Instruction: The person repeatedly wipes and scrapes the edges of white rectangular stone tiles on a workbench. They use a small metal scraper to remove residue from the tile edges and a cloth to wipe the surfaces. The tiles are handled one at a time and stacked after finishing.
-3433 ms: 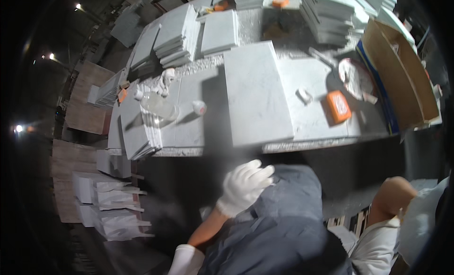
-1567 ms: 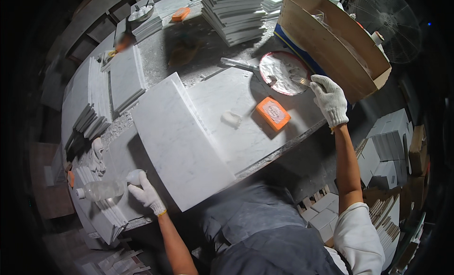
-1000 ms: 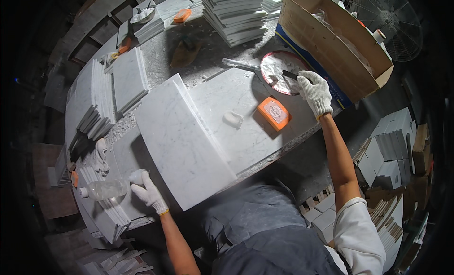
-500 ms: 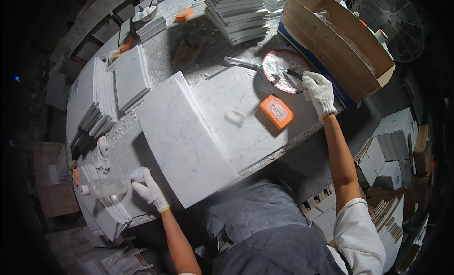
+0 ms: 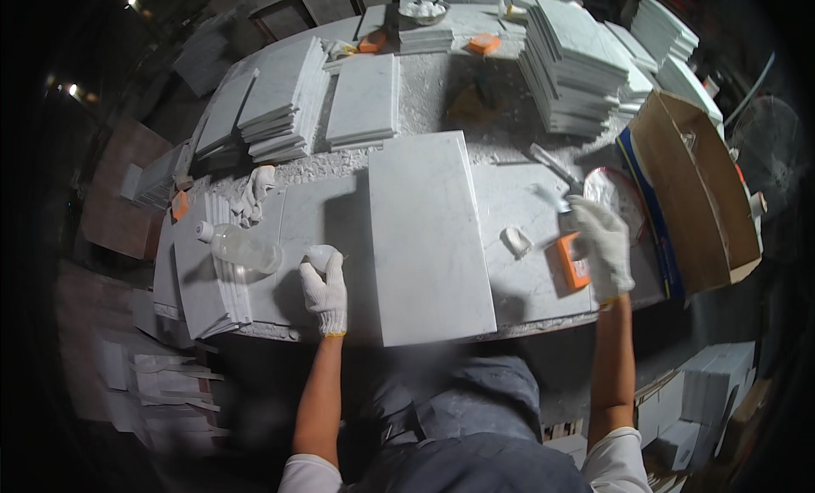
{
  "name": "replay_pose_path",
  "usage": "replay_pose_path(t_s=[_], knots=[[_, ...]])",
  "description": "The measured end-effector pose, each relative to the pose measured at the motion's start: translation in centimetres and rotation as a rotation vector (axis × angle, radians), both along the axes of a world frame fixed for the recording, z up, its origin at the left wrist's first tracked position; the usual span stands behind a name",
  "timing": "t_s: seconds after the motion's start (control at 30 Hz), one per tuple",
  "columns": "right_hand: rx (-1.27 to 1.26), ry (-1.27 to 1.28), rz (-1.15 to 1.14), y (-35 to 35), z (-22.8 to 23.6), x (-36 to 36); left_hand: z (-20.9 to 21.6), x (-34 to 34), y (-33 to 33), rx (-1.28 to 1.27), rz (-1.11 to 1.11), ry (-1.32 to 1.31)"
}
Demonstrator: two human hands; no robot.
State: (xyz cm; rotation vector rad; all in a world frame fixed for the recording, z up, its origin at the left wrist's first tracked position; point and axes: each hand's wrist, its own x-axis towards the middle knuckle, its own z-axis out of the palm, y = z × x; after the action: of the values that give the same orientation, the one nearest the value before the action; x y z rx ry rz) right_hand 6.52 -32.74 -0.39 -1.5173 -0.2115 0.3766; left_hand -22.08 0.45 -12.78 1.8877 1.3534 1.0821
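My left hand, in a white knit glove, is closed round a small rounded, translucent white object just left of the marble slabs. A clear plastic bottle with a white cap lies to its left. My right hand, gloved too, grips a putty knife; its blade is smeared by motion, pointing left. Partly behind this hand are the red-rimmed bowl of white paste and an orange block. A small white lump lies between the slabs and the orange block.
An open cardboard box stands at the table's right end. Another flat tool lies by the bowl. Stacked marble tiles stand at the back left, a taller stack at the back right. A crumpled glove lies at left.
My right hand has lifted the putty knife out of the paste bowl and moved left of it. My left hand stays at the rounded white object. The whole view has turned.
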Motion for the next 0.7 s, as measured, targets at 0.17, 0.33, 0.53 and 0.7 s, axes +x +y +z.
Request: replay_pose_path(t_s=[0.17,0.33,0.53,0.7], knots=[[-0.159,0.087,0.187,9.7,0.5,0.1,0.6,0.5,-0.1,-0.024,0.018,0.103],[-0.099,0.034,0.288,16.6,0.7,0.0,0.6,0.8,-0.1,0.024,-0.009,-0.004],[-0.178,-0.146,0.253,21.1,-0.5,0.0,0.7,0.8,-0.3,-0.020,0.005,0.064],[-0.312,-0.372,0.187,21.7,-1.9,-0.2,1.3,1.0,-0.6,-0.024,-0.028,-0.036]])
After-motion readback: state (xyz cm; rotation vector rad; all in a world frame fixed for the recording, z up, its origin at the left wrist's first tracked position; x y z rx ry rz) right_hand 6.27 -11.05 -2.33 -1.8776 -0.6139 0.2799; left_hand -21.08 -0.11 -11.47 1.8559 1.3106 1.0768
